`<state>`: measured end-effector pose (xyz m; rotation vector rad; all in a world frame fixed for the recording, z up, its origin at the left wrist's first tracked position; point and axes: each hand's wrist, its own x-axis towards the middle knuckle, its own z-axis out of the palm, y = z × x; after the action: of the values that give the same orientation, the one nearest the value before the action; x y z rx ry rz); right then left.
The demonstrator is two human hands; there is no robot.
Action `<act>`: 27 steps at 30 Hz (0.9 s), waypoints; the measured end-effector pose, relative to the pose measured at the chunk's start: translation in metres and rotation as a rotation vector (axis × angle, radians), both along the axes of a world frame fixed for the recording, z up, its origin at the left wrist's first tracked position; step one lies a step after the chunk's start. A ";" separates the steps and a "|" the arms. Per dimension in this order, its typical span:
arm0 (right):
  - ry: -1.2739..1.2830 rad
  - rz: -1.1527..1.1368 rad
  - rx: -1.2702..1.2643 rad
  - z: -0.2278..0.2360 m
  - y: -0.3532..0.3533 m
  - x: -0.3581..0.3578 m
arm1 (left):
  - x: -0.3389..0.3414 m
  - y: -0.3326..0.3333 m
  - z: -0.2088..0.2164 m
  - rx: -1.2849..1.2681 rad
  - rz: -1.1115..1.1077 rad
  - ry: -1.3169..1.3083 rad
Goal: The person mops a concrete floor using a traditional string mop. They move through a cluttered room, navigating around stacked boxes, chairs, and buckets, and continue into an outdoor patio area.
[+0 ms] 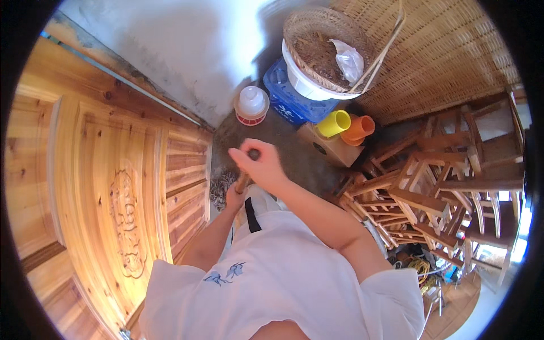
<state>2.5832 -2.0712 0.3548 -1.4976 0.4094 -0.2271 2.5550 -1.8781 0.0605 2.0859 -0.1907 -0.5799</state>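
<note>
A wooden pole [242, 182] stands roughly upright in front of me. My right hand [262, 165] is wrapped round its top, and the dark round end shows inside the curl of the fingers. Lower down, my left hand [233, 198] is closed on the same pole, partly hidden behind it. The pole's lower part is out of sight, so I cannot tell what tool it belongs to. Beside my left hand, a greyish, stringy clump [221, 190] lies low near the wooden panelling; whether it joins the pole is unclear.
Carved wooden panelling [107, 198] runs along my left. Ahead stand a red-and-white container [251, 106], a blue bin [283, 90] under a white basin and a woven basket [309, 48], and a cardboard box [328, 146] with yellow and orange cylinders. Wooden stools [419, 198] are piled right.
</note>
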 end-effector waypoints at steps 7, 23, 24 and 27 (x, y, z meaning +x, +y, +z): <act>-0.200 -0.212 0.219 0.060 -0.092 -0.107 | -0.049 -0.128 0.065 -0.160 -0.050 -0.154; -0.525 -0.261 -0.427 0.025 -0.121 -0.207 | -0.049 -0.293 0.035 -0.549 -0.395 -0.297; -0.522 -0.197 -0.466 0.022 -0.110 -0.206 | -0.044 -0.288 0.027 -0.564 -0.425 -0.317; -0.481 0.003 -0.499 0.017 -0.072 -0.207 | -0.037 -0.258 0.000 -0.599 -0.556 -0.317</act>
<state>2.3757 -2.1431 0.3713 -1.8589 -0.0465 -0.7103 2.5178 -2.1356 0.0606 1.5106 -1.0211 -0.4331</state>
